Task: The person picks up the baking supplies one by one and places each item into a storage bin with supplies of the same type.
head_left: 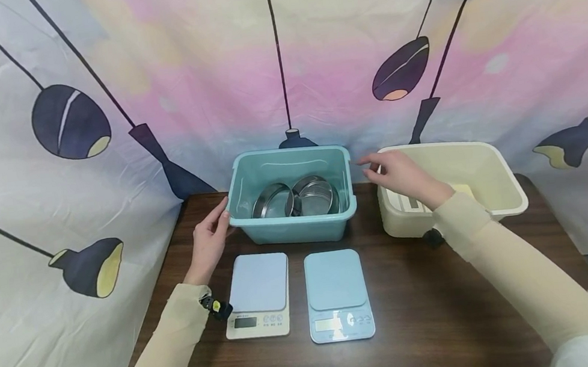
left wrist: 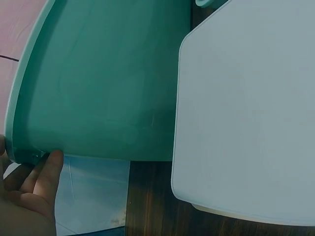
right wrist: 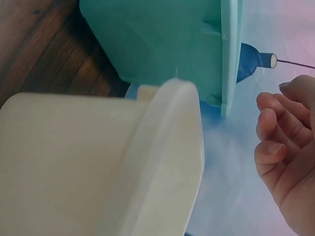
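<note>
A teal plastic basin [head_left: 294,231] stands at the back of the table. Several round, shallow metal things that look like sieves [head_left: 272,200] lie in it. At the basin's left rim, my left hand [head_left: 210,240] touches the front corner with nearly straight fingertips; some fingers [left wrist: 48,179] are partly hidden under the rim. My right hand [head_left: 400,172] hovers over the left end of a cream basin [head_left: 509,183], its fingers loosely curled, holding nothing. A gap separates its fingertips from the teal basin's right rim, also visible in the right wrist view.
Two kitchen scales lie side by side before the teal basin: a white one [head_left: 259,283] on the left, a light blue one [head_left: 336,280] on the right. Inside the cream basin are a yellow thing [head_left: 462,190] and a white one, partly hidden. A printed cloth [head_left: 206,84] hangs behind.
</note>
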A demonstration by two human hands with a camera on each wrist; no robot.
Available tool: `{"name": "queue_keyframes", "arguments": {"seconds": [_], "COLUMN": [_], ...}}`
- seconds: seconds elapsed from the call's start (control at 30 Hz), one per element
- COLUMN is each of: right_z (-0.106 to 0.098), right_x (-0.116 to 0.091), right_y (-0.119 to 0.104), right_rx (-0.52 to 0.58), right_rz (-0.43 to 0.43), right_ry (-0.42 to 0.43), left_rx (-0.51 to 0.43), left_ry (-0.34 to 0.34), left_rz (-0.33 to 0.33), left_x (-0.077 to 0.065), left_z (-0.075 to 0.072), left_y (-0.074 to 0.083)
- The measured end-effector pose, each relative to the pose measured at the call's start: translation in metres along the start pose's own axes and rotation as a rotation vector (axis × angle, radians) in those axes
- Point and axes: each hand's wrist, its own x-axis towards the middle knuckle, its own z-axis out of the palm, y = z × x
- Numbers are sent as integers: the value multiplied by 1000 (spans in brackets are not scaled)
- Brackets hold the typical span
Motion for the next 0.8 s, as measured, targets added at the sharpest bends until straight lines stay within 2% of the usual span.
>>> {"name": "queue_keyframes", "arguments": {"seconds": [0.3,0.53,0.8], "right_z": [-17,-27,-41], "right_x": [-34,-63,-97], "right_y": [15,23,39], "right_rx": [-9,-26,-57], "right_rz": [-15,-12,28], "right_ry": [92,177,234], "left_rx": [5,-1,-14], "left_ry": [9,74,109], "left_rz": [2,-6,-1], "left_x": [0,-5,-6], "left_z": [1,3,7], "left_y": [0,1,1]}}
